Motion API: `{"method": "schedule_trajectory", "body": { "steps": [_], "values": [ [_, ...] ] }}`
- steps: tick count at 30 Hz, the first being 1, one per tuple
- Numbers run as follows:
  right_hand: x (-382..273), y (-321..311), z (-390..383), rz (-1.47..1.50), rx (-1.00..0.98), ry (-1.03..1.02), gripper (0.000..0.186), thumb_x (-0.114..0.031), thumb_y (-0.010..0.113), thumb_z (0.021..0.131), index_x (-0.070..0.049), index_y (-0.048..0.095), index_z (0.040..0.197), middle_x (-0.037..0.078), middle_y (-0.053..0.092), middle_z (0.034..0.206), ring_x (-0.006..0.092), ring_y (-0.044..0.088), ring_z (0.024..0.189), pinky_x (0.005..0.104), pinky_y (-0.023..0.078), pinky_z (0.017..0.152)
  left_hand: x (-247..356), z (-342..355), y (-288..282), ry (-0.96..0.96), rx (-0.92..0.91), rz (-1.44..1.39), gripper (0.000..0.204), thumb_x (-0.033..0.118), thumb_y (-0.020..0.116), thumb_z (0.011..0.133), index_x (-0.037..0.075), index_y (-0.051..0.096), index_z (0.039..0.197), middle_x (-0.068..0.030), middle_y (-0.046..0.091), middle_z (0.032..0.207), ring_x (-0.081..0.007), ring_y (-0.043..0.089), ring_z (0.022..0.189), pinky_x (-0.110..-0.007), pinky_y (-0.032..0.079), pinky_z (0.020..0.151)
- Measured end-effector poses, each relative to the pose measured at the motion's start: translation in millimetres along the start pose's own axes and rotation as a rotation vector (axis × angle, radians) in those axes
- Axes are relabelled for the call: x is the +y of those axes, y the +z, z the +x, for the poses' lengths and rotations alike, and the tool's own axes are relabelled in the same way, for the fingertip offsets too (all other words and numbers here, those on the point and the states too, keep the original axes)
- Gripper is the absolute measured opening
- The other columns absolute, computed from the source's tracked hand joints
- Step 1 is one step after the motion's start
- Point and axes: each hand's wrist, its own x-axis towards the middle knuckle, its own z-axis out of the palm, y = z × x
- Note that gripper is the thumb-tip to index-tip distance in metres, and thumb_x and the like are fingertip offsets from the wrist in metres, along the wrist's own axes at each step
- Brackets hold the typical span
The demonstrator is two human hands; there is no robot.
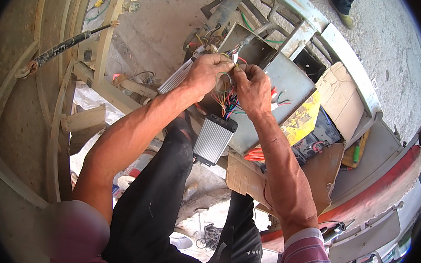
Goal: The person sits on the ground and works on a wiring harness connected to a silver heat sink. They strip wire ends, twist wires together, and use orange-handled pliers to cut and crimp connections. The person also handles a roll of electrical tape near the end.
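My left hand (208,74) and my right hand (253,89) meet above an open metal box (251,46), fingertips pinched close together. Thin wires (226,62) run between them, and a small white plug connector (235,57) shows just beyond the fingertips. Each hand seems closed on a thin wire; the exact grip is partly covered by the fingers. Below the hands, a silver finned motor controller (214,141) lies tilted on the edge of a grey metal panel. From its top end a bundle of coloured wires (229,102) fans up toward my hands.
Left of the box is a second finned silver case (176,76). On the right are a yellow sheet (302,121), cardboard (342,93), and a green-handled tool (356,153). Orange cable (255,154) lies by the panel. Metal frame bars (109,30) rise at left; a person's foot (344,17) stands far right.
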Motion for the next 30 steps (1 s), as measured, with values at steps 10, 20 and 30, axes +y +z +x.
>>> {"method": "schedule_trajectory", "body": {
  "steps": [10,20,30],
  "values": [
    [-2,-3,-5,0.026,-0.025,0.022,0.037,-0.029,0.065,0.101,0.008,0.07,0.107,0.018,0.076,0.088,0.0253,0.074,0.082,0.04,0.057,0.079,21,-1,-9,0.204,0.002,0.437,0.016,0.012,0.069,0.101,-0.003,0.068,0.107,-0.0037,0.071,0.091,-0.0091,0.061,0.079,-0.028,0.05,0.068],
    [-7,0,-9,0.066,-0.021,0.002,0.035,-0.027,0.066,0.103,0.007,0.068,0.109,0.013,0.075,0.084,0.0205,0.072,0.073,0.0367,0.058,0.072,45,20,-28,0.591,-0.207,1.022,0.018,0.011,0.072,0.095,0.005,0.077,0.112,-0.0117,0.072,0.097,-0.0292,0.071,0.096,-0.039,0.057,0.085],
    [3,-2,-5,0.03,-0.039,-0.011,0.032,-0.026,0.066,0.102,0.006,0.068,0.106,0.015,0.075,0.084,0.0226,0.072,0.075,0.0385,0.057,0.073,35,17,-22,0.843,-0.214,1.148,0.011,0.008,0.07,0.089,0.007,0.066,0.099,-0.0123,0.062,0.086,-0.0369,0.066,0.082,-0.048,0.052,0.07]
  ]
}}
